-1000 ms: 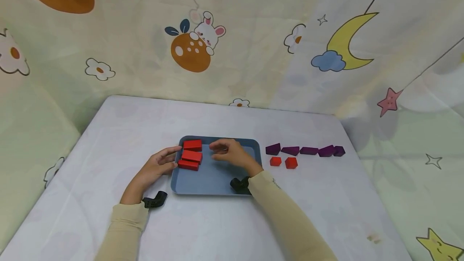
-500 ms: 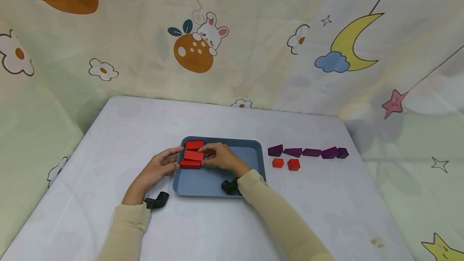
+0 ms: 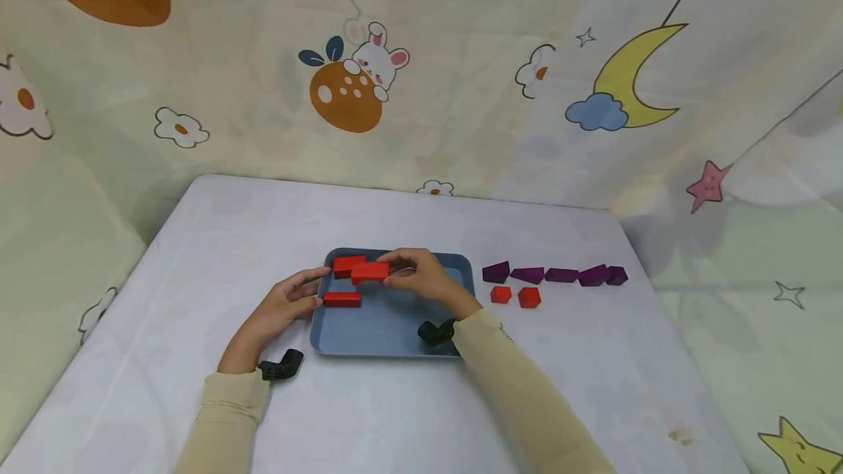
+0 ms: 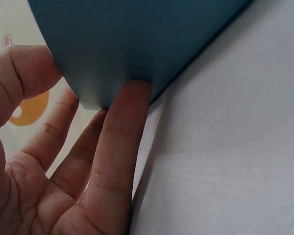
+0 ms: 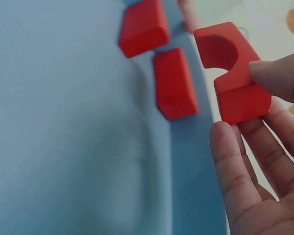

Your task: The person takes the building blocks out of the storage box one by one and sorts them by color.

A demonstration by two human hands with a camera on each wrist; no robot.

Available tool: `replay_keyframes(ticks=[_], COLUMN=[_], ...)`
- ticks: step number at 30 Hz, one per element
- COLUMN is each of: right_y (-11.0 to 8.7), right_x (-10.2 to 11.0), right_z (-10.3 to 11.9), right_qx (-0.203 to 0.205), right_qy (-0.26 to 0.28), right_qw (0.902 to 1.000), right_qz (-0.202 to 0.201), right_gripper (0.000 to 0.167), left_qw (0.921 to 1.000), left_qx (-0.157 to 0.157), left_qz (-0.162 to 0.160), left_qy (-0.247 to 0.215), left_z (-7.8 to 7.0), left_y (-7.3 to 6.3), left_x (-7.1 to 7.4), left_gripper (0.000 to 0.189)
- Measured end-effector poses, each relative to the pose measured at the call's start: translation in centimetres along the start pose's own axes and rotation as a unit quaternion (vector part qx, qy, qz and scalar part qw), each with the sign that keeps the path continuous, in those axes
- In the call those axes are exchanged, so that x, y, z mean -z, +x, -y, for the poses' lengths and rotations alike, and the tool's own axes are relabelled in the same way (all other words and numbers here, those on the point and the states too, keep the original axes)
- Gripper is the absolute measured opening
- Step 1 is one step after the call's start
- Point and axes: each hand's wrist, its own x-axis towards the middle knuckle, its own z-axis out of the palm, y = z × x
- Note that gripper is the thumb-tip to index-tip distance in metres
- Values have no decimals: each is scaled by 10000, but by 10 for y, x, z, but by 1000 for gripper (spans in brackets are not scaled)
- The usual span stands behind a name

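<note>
My right hand [image 3: 421, 273] pinches a red arch-shaped toy block [image 5: 235, 78] between thumb and fingers, lifted over the left part of the blue-grey tray [image 3: 395, 339]. A rounded notch shows in the block in the right wrist view. Two other red blocks lie in the tray's left side: one at the back [image 3: 345, 266], the other nearer [image 3: 342, 300]. My left hand [image 3: 287, 302] touches the tray's left side with spread fingertips; in the left wrist view, fingertips [image 4: 132, 98] rest against the tray's blue wall [image 4: 127, 44].
Right of the tray, several dark purple blocks [image 3: 561, 275] lie in a row on the white-covered table [image 3: 408, 415]. In front of them sit two small red blocks [image 3: 500, 294] [image 3: 530, 297]. A printed cloth [image 3: 461, 93] hangs behind the table.
My right hand has reached left to the red blocks, taken hold of the middle one, and lifted it up and to the right. My left hand stays at the tray's left side.
</note>
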Motion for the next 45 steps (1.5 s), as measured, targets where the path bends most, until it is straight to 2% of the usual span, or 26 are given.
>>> replay_keyframes(ticks=[5, 12, 21, 27, 32, 45], right_y=[-15, -47, -99, -135, -163, -213], right_x=[21, 54, 96, 122, 140, 179], right_z=[8, 11, -5, -15, -24, -62], right_qx=[-39, -58, -18, -138, -388, -558], right_qy=[212, 75, -175, -577, -926, -1057], right_qw=[9997, 9996, 9967, 9890, 9811, 9650], right_qz=[-63, -261, -789, -1353, -1653, -2333], right_gripper=[39, 41, 40, 40, 43, 41], left_qw=[10000, 9999, 10000, 10000, 10000, 9999], left_qx=[3, 70, 41, 55, 54, 14], left_qz=[51, 89, 63, 21, 14, 19], left_qy=[-60, -63, -34, 47, 78, 99], left_z=[0, -2, -3, -2, -2, -4], left_y=[0, -2, -3, -2, -3, -4], left_x=[0, -2, -2, -2, -3, -5], left_gripper=[62, 64, 63, 62, 62, 61])
